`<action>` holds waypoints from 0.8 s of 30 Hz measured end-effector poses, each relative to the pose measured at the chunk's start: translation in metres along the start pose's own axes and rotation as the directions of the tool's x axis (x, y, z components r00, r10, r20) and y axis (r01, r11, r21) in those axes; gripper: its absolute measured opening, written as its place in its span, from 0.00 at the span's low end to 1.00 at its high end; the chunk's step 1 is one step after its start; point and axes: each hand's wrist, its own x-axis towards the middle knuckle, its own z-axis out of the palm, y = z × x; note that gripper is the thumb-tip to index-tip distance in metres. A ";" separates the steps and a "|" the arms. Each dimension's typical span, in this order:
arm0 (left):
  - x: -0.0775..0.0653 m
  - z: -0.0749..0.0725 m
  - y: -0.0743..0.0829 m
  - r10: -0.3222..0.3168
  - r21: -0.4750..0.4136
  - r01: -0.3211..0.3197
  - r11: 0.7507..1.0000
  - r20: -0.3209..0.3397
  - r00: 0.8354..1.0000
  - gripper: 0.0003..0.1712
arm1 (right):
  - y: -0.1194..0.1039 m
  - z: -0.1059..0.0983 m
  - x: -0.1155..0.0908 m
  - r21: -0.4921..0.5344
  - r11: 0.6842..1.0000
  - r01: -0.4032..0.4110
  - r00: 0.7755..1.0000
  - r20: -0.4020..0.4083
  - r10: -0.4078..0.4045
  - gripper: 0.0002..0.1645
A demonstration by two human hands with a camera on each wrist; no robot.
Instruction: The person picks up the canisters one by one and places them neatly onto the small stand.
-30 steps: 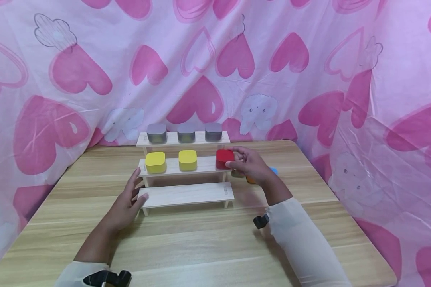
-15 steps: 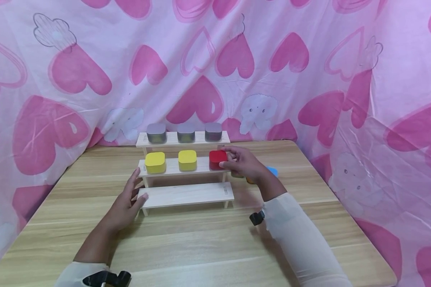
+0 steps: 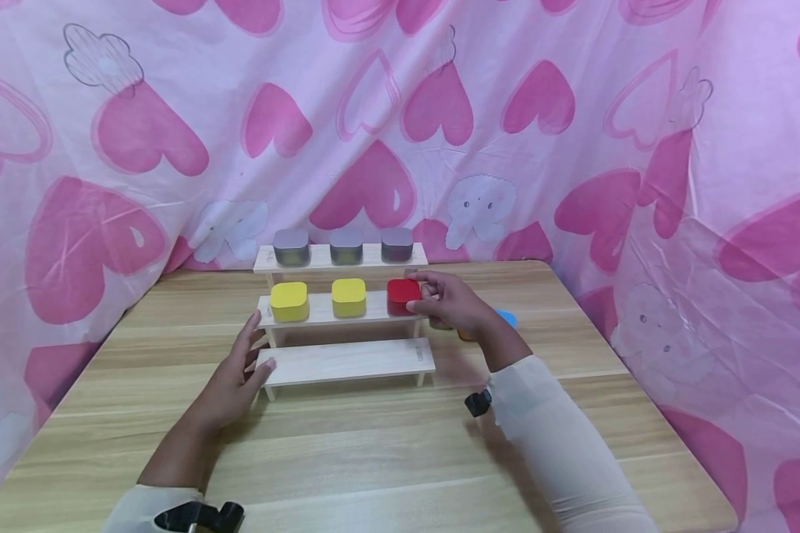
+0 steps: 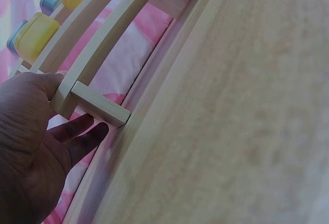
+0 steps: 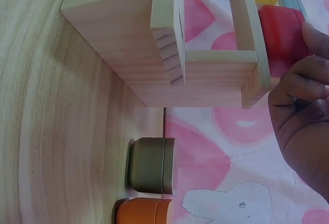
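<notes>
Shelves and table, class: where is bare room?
Free: bottom shelf, right of the left hand; table between the sleeves. Crowded: middle shelf, with two yellow boxes, a red box and the right hand; top shelf, with three grey boxes.

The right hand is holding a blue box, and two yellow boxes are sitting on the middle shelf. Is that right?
Not quite: the right hand is holding a red box, not a blue one, as the head view shows. Two yellow boxes are on the middle shelf, just as you said.
</notes>
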 end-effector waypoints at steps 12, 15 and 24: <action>-0.001 0.000 0.000 0.014 -0.005 -0.014 1.000 0.001 1.000 0.56 | -0.001 0.000 0.000 -0.001 1.000 -0.012 1.000 -0.001 0.012 0.42; -0.001 -0.001 0.001 0.017 -0.008 -0.017 1.000 0.002 1.000 0.57 | 0.001 -0.001 0.000 0.012 1.000 -0.006 1.000 -0.002 0.006 0.43; -0.002 0.000 0.002 -0.002 -0.008 0.002 1.000 0.005 1.000 0.57 | 0.012 -0.006 -0.003 0.028 1.000 0.014 1.000 -0.015 -0.013 0.44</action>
